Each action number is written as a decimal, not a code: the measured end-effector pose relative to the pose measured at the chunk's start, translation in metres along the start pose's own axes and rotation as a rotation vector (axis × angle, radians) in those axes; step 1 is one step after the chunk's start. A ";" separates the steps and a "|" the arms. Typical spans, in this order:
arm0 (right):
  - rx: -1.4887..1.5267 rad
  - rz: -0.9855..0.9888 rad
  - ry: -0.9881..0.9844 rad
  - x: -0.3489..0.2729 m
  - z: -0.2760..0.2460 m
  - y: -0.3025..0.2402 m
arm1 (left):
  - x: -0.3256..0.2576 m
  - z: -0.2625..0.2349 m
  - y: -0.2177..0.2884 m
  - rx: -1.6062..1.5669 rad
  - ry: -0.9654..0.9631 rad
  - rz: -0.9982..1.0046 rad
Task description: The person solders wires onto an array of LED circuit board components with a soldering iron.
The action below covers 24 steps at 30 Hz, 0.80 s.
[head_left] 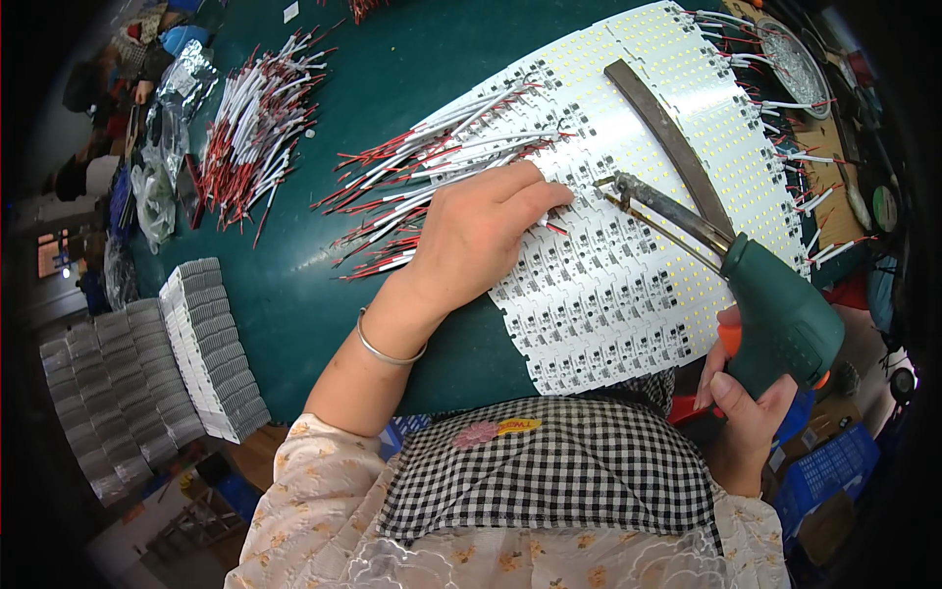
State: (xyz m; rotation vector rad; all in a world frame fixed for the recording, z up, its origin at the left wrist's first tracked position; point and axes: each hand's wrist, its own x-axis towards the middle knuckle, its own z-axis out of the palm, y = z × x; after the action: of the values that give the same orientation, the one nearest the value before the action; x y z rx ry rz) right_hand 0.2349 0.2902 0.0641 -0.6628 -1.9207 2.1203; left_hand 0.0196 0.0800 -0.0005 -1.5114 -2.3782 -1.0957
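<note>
My left hand (481, 226) is closed over the sheet of white LED circuit boards (589, 285), thumb and forefinger pinched together. A short wire (555, 227) with red and dark ends pokes out beside its fingers; the rest of it is hidden. Red-and-white wires (392, 201) lie fanned out beyond that hand, partly across the boards. In my right hand (746, 393) is a green soldering gun (785, 314) with an orange trigger. Its dark tip points left, just above the boards and close to my left fingertips. A dark flat bar (667, 142) lies across the sheet.
A heap of red-and-white wires (260, 128) lies at the far left of the green table (363, 59). Stacked pale strips (211, 344) stand at the left edge. Soldered wires stick out along the sheet's right side, near a round metal dish (793, 69). Blue crates (834, 476) sit lower right.
</note>
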 end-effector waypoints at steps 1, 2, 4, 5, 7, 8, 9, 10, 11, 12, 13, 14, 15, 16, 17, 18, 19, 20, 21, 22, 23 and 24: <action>-0.022 0.026 -0.016 -0.002 -0.002 0.000 | 0.002 -0.001 0.001 0.005 -0.023 -0.004; -0.023 0.026 -0.014 -0.004 -0.004 0.001 | 0.003 -0.001 0.001 0.009 -0.047 -0.008; -0.046 0.087 -0.029 -0.007 -0.006 0.004 | 0.002 -0.001 0.001 0.003 -0.054 -0.015; -0.046 0.086 -0.029 -0.006 -0.007 0.004 | 0.002 -0.001 0.000 -0.003 -0.060 -0.023; -0.018 0.044 -0.132 -0.005 -0.009 0.002 | 0.001 0.000 -0.001 -0.027 -0.056 -0.025; -0.019 0.043 -0.134 -0.005 -0.007 0.003 | 0.001 0.000 -0.002 -0.052 -0.053 -0.027; -0.011 0.043 -0.104 -0.005 -0.004 0.003 | 0.001 -0.001 -0.002 -0.053 -0.052 -0.026; -0.003 0.042 -0.074 -0.006 -0.003 0.003 | 0.001 -0.001 -0.002 -0.078 -0.056 -0.043; -0.004 0.042 -0.073 -0.006 -0.003 0.003 | 0.001 -0.001 -0.002 -0.103 -0.061 -0.061; 0.016 0.039 -0.096 -0.006 -0.003 0.003 | 0.001 -0.001 -0.002 -0.104 -0.061 -0.061; 0.036 0.036 -0.119 -0.006 -0.003 0.004 | 0.001 -0.001 -0.002 -0.113 -0.065 -0.079; 0.036 0.037 -0.119 -0.006 -0.002 0.004 | 0.001 0.000 -0.003 -0.121 -0.068 -0.097; 0.032 0.046 -0.107 -0.006 -0.001 0.003 | 0.001 0.000 -0.002 -0.121 -0.068 -0.097; 0.027 0.055 -0.095 -0.006 0.000 0.003 | 0.001 0.000 -0.002 -0.138 -0.061 -0.100; 0.027 0.055 -0.095 -0.007 -0.002 0.005 | 0.001 0.000 -0.002 -0.154 -0.055 -0.104; -0.066 0.071 -0.118 -0.008 -0.005 0.010 | 0.001 0.000 -0.003 -0.154 -0.054 -0.104; -0.159 0.087 -0.141 -0.009 -0.008 0.013 | 0.001 0.000 -0.003 -0.158 -0.056 -0.099; -0.159 0.086 -0.142 -0.009 -0.007 0.012 | 0.001 0.000 -0.003 -0.162 -0.058 -0.094; -0.164 0.080 -0.148 -0.009 -0.006 0.012 | 0.000 0.000 -0.003 -0.162 -0.058 -0.095; -0.168 0.074 -0.155 -0.009 -0.004 0.011 | 0.000 0.001 -0.004 -0.155 -0.056 -0.090; -0.167 0.075 -0.155 -0.009 -0.002 0.011 | 0.000 0.002 -0.004 -0.147 -0.053 -0.085; -0.199 0.049 -0.125 -0.011 0.001 0.009 | 0.000 0.001 -0.004 -0.148 -0.052 -0.085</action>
State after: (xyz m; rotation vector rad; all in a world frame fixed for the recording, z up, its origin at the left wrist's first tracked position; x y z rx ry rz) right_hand 0.2455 0.2835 0.0571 -0.6329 -2.2264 2.0618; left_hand 0.0169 0.0800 -0.0035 -1.5142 -2.4658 -1.2929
